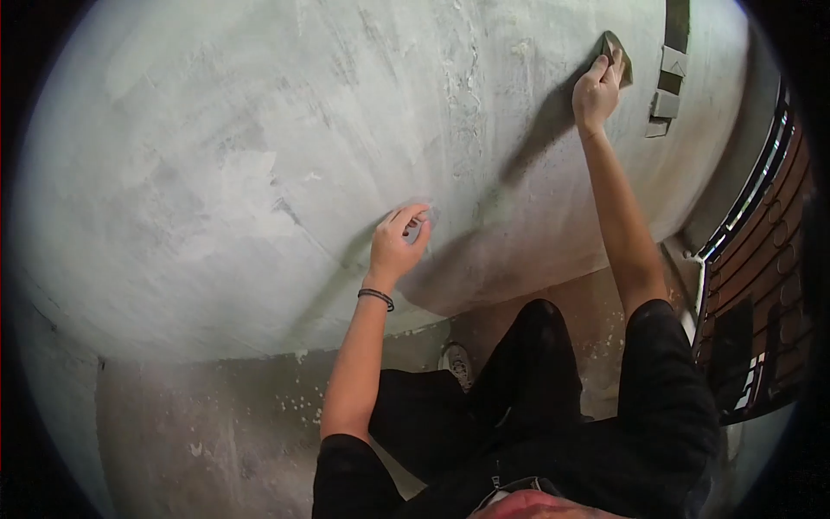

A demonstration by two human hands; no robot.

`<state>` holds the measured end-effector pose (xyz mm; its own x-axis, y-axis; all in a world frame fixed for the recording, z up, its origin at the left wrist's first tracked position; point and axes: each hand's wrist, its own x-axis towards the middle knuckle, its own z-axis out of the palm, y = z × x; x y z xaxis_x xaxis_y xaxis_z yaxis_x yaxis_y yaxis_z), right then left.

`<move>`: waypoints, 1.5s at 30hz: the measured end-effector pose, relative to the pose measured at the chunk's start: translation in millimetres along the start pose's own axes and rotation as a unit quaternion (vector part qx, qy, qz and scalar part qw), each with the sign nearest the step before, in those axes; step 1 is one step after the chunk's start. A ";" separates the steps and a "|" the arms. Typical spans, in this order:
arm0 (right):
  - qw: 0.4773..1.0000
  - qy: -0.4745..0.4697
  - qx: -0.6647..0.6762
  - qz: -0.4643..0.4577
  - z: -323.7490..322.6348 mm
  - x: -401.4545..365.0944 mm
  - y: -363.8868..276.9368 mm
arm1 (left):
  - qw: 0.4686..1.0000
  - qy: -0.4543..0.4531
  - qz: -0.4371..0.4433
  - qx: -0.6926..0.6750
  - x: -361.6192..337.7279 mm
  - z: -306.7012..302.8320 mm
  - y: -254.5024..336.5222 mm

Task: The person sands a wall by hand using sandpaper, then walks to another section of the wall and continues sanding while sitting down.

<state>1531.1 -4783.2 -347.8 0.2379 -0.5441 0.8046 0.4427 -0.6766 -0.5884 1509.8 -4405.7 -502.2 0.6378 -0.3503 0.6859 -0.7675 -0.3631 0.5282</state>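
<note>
At the upper right, my right hand (pixel 596 93) is closed on a dark, thin sheet that looks like sandpaper (pixel 616 54), which lies against the grey-white wall (pixel 346 112). My left hand (pixel 399 246) is lower, near the middle of the view, by the same wall. Its fingers and thumb curl toward each other around a small greyish thing (pixel 432 214), too faint to name. A dark band (pixel 376 297) circles my left wrist.
Switch boxes (pixel 667 104) sit in a dark vertical slot right of my right hand. A metal grille (pixel 761 268) stands at the far right. Below the wall lies a stained floor (pixel 207 432) with white specks. My bent knee (pixel 540 320) and shoe (pixel 456 363) are close to the wall.
</note>
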 end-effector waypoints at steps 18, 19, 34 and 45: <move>0.964 0.021 -0.053 -0.260 -0.6 4.9 31.2 | 0.961 -0.016 0.197 0.193 7.1 1.4 62.7; 0.980 0.092 -0.016 -0.177 2.1 7.2 24.8 | 0.962 -0.022 0.199 0.188 7.7 2.4 63.3; 0.863 -0.095 -0.158 -0.470 15.8 -45.1 9.7 | 0.985 -0.082 0.142 0.046 7.5 16.5 42.2; 0.834 -0.174 -0.125 -0.508 53.7 -54.5 -47.8 | 0.988 -0.074 0.132 0.044 5.5 13.3 37.1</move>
<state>1543.3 -4694.5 -359.3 0.1058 0.5210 0.8470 0.3858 -0.8066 0.4480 1485.7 -4432.6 -485.5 0.4243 -0.5618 0.7102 -0.9036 -0.3143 0.2911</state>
